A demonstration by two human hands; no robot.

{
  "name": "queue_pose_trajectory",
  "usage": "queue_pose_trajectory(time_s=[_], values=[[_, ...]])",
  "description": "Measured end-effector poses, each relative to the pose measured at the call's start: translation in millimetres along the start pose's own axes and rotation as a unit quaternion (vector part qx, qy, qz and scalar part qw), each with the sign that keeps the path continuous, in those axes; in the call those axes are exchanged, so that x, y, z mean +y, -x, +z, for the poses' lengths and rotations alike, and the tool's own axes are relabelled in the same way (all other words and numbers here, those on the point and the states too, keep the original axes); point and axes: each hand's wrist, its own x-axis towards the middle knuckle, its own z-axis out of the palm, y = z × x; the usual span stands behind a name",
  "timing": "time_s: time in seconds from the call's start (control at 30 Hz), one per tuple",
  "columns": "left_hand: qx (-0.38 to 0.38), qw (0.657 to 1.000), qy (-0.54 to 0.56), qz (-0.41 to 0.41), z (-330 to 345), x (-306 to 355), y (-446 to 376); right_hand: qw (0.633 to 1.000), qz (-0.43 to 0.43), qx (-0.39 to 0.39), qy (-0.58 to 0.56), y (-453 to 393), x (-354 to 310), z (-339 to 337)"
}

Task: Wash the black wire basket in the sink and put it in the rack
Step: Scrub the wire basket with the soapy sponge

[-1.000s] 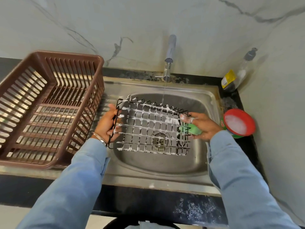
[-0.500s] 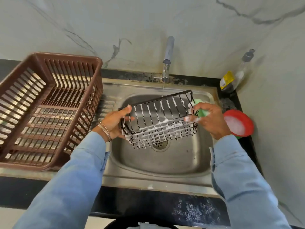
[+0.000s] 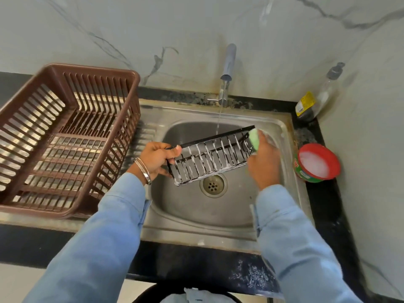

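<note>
I see the black wire basket (image 3: 211, 157) held up over the steel sink (image 3: 282, 127), just above the drain (image 3: 213, 185). It is tipped on its side, and white soap foam sticks to its wires. My left hand (image 3: 156, 159) grips the left end of the basket, with the thumb on top of the edge and the fingers curled under it. There is a silver bangle (image 3: 143, 170) on that wrist. My right hand (image 3: 263, 162) is at the right end of the basket. Its fingers are curled round a green sponge (image 3: 253, 138), and the sponge presses on the top right corner of the basket. A thin stream of water (image 3: 219, 119) falls from the tap (image 3: 227, 68) and lands on the top edge of the basket. The brown plastic rack (image 3: 65, 136) sits on the counter to the left of the sink, well apart from the basket. To the right of the sink is a red tub (image 3: 317, 162) with white foamy soap in it. Behind the tub, in the corner by the wall, a clear bottle (image 3: 317, 99) with a yellow label leans. Both my sleeves are light blue.
</note>
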Motion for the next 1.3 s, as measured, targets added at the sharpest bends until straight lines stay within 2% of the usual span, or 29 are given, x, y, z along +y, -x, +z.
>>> queue_pose_trajectory(time_s=[0.1,0.2,0.3,0.33,0.4,0.47,0.53,0.6,0.67,0.73,0.83,0.87,0.9,0.93,1.0,1.07,1.1,1.2,1.3], values=[[0.008,1.0,-0.011,0.008,5,-1,-2,0.995,-0.046,-0.083,0.032,29,-28,44],[0.023,1.0,-0.012,0.016,10,-2,-4,0.977,-0.183,-0.068,0.086,59,-47,81],[0.032,0.999,-0.004,0.022,10,-5,-6,0.915,-0.357,-0.109,0.152,56,-35,87],[0.031,0.999,0.002,0.021,8,-6,-6,0.892,-0.401,-0.1,0.18,49,-24,83],[0.027,0.999,0.009,0.016,4,-8,-5,0.881,-0.422,-0.073,0.2,34,0,67],[0.027,0.999,0.013,0.011,2,-8,-3,0.925,-0.343,-0.041,0.159,18,22,49],[0.029,0.999,0.014,0.009,1,-7,-2,0.976,-0.184,-0.033,0.111,7,31,35],[0.033,0.999,0.011,0.005,3,-6,-2,0.992,-0.077,-0.047,0.089,2,29,37],[0.034,0.999,0.007,-0.003,5,-5,-3,0.991,-0.103,-0.019,0.084,12,9,54],[0.031,0.999,0.006,-0.006,7,-5,-5,0.978,-0.196,-0.044,0.065,37,-19,77],[0.028,1.0,-0.006,-0.002,4,-6,-6,0.929,-0.361,-0.076,0.032,61,-34,90],[0.024,1.0,-0.009,-0.005,1,-6,-6,0.917,-0.391,-0.076,0.02,56,-30,83],[0.019,1.0,-0.01,-0.009,-2,-5,-6,0.92,-0.385,-0.073,0.003,46,-23,74],[0.013,1.0,-0.011,-0.013,-5,-5,-5,0.937,-0.343,-0.062,-0.014,36,-14,63],[0.003,1.0,-0.011,-0.016,-13,-5,-5,0.981,-0.182,0.016,-0.072,12,5,40],[-0.01,1.0,-0.011,-0.009,-19,-6,-5,0.985,-0.034,0.103,-0.135,-9,22,19],[-0.015,1.0,-0.012,-0.007,-21,-6,-5,0.98,0.015,0.117,-0.163,-17,30,13],[-0.035,0.999,-0.01,-0.009,-24,-6,-6,0.948,0.073,0.082,-0.3,-31,37,4],[-0.07,0.997,0.017,-0.017,-24,-9,-8,0.931,0.071,-0.024,-0.357,-37,37,6]])
